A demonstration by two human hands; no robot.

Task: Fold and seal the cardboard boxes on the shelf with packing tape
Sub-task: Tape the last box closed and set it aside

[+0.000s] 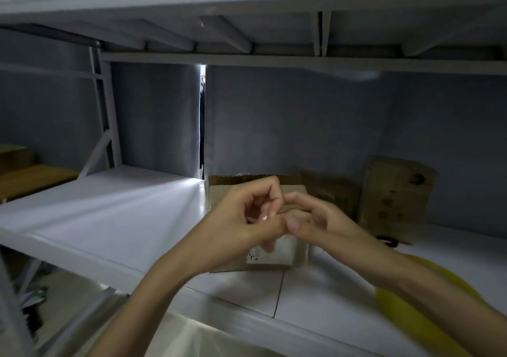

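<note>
Box (274, 252) near shelf (109, 219) front edge; both hands, left hand (241, 219) & right hand (315, 219), pinch sth unclear above.

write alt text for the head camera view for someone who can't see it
Two bare hands, the left hand and right hand, meet fingertip to fingertip over a small cardboard box on a white metal shelf, apparently pinching something small and clear. More cardboard boxes stand against the grey back wall to the right.

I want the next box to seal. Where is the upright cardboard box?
Head view, right side: the upright cardboard box stands at the shelf's back, against the grey wall.
</note>
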